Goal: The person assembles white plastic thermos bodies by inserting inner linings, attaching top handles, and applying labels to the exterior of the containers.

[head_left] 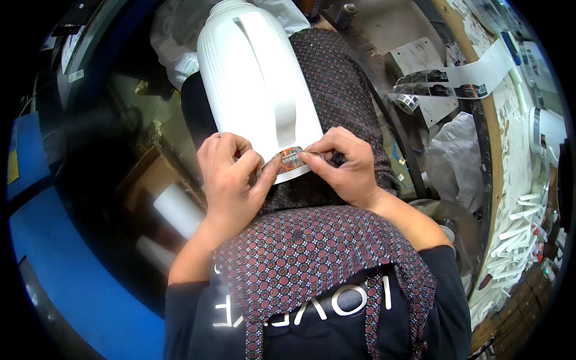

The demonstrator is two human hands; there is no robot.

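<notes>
A white plastic thermos jug casing point(231, 90) with a long moulded handle lies across my lap, its base end toward me. On its rim by the base sits a small dark-and-orange label point(290, 158). My left hand point(231, 177) rests on the casing's edge, thumb and fingers closed at the label's left end. At the right end, my right hand point(348, 168) pinches the label's edge between thumb and forefinger. Beneath the casing is the patterned apron point(336, 78) over my legs.
Right, a strip of labels point(471, 78) hangs off a worn bench point(507, 144) bearing several white plastic handles point(516, 246). A clear plastic bag point(453, 159) lies below. Blue panels point(84, 264) and white cylinders point(179, 210) are at left; a spray can point(346, 15) stands far off.
</notes>
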